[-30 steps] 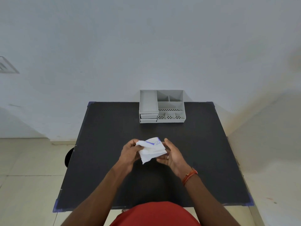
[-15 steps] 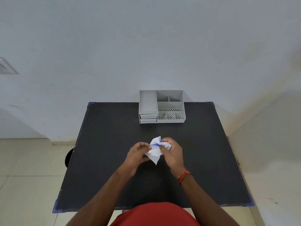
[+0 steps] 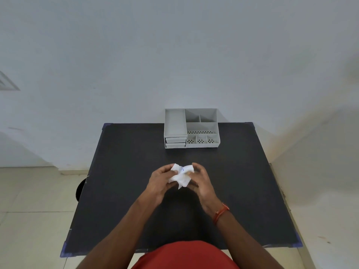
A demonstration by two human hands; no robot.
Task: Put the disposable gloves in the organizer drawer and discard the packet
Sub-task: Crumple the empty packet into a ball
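Near the middle of the frame, a little below centre, both hands meet over the black surface [image 3: 120, 191]; the left hand [image 3: 159, 181] and the right hand [image 3: 202, 182] each pinch the crumpled white packet [image 3: 180, 176] between them, so the grip of each hand is closed on it; the packet shows a trace of blue print near its top, and one pointed corner hangs down between the palms; whether the packet touches the surface below cannot be told. An orange thread band [image 3: 220, 211] circles the right wrist. Well apart from the hands, at the upper edge of the surface and against the white wall [image 3: 174, 55], stands the grey organizer [image 3: 191, 129]; its left part carries a long open tray on top with two shut drawers [image 3: 175, 143] stacked beneath, and its right part is split into several open compartments, some with perforated floors. At the lower middle of the frame a red garment [image 3: 184, 255] shows; pale floor tiles [image 3: 35, 210] fill the lower left.
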